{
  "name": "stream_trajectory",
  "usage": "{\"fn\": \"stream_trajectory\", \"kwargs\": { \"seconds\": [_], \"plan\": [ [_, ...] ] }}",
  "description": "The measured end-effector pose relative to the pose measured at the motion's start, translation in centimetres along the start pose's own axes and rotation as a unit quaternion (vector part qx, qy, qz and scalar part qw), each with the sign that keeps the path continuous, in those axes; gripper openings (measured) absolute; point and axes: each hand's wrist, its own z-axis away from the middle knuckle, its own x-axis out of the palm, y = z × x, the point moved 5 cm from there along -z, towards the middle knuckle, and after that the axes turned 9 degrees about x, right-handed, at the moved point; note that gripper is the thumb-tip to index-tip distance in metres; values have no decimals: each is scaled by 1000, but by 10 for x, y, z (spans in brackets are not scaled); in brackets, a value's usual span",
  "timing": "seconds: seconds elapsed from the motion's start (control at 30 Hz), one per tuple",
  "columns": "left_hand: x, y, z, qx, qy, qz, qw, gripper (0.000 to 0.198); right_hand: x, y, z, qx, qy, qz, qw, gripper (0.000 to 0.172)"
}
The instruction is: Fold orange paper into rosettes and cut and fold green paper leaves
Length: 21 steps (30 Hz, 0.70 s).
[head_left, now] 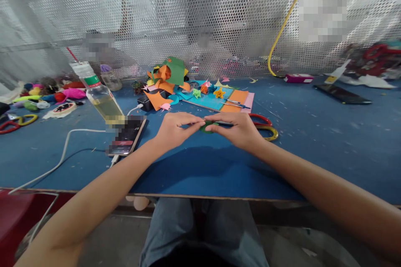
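Note:
A small piece of green paper (209, 127) is held between my two hands, above the blue table near its front edge. My left hand (177, 128) pinches its left side between thumb and fingertips. From the other side my right hand (237, 128) grips it, the thumb below and the fingers over the top. Part of the paper is hidden by my fingers, so its exact shape is unclear. Just behind my right hand lie scissors (270, 133) with red and yellow handles, their blades mostly covered.
Beyond my hands are coloured paper sheets (240, 96), small folded paper stars (219, 92) and a pile of scraps (175, 71). A charging phone (128, 137) and a bottle of yellowish liquid (102, 98) stand left. A dark phone (342, 94) lies far right. Perforated metal closes off the back.

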Motion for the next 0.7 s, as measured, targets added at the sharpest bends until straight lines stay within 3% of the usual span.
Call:
{"fn": "stream_trajectory", "kwargs": {
  "seconds": [0.1,0.23,0.4,0.5,0.7],
  "plan": [
    [2,3,1,-12,-4,15,1000,9,3,1,2,49,0,-36,998,10],
    [4,1,3,-39,11,45,998,10,3,-1,2,38,14,-33,999,14],
    [1,-10,6,-84,46,34,995,8,12,11,-1,105,-60,-112,986,24],
    [0,-14,6,-100,45,34,993,8,12,17,-2,153,-62,-153,974,28],
    [0,-18,6,-148,36,32,988,11,11,17,-4,168,-72,-179,967,34]
  ]
}}
